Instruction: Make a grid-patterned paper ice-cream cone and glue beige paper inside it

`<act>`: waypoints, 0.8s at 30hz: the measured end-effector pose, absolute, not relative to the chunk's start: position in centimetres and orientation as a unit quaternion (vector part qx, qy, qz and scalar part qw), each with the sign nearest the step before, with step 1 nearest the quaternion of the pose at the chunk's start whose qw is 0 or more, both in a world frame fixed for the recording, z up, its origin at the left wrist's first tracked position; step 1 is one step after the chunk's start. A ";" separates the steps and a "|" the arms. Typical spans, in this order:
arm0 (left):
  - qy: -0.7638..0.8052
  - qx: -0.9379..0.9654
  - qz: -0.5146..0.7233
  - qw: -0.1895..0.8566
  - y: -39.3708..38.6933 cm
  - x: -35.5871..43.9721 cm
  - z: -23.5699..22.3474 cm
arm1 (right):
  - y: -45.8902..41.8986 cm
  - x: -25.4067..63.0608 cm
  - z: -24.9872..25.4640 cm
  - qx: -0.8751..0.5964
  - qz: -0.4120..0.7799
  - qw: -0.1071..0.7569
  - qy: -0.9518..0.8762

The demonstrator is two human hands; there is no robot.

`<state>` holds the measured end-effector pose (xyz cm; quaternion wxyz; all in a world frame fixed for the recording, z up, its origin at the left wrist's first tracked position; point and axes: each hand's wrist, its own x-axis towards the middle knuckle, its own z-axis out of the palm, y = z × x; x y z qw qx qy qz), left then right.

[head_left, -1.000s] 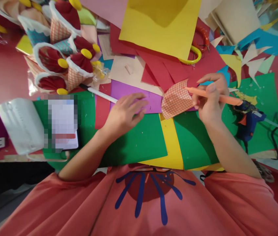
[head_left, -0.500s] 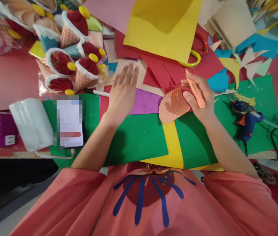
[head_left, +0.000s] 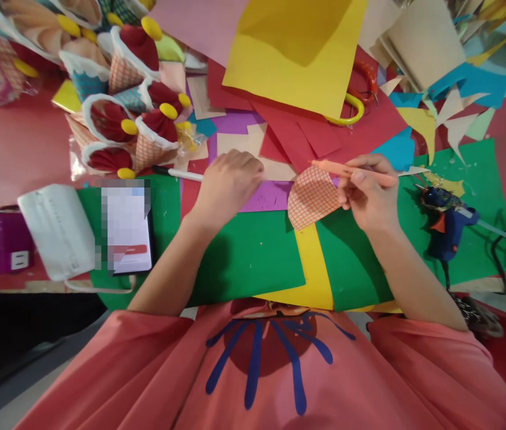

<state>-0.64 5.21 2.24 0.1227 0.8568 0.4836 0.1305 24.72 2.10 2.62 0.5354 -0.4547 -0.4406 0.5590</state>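
Note:
My right hand is closed around an orange highlighter pen, which lies nearly level and points left. Its tip is over the upper edge of a rounded orange gingham piece. That piece rests across purple, green and yellow sheets, and my right fingertips are by its right edge; I cannot tell whether they touch it. My left hand is over the purple sheet, fingers curled in and closed, with nothing seen in them. Close to its wrist side lies a white pen with a dark end.
Gingham cones with yellow discs crowd the upper left. A phone and a white box-shaped device lie left. Yellow-handled scissors lie partly under a yellow sheet. A blue glue gun with its cord lies right.
My left hand has curled its fingers from flat and shifted slightly down. My right hand has turned the highlighter from steep to nearly level, tip leftward. The gingham piece stays about where it was.

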 end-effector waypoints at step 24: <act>0.358 0.741 0.394 0.409 2.0 2.2 1.9 | 0.3 23.9 3.2 -0.382 0.704 0.353 -0.485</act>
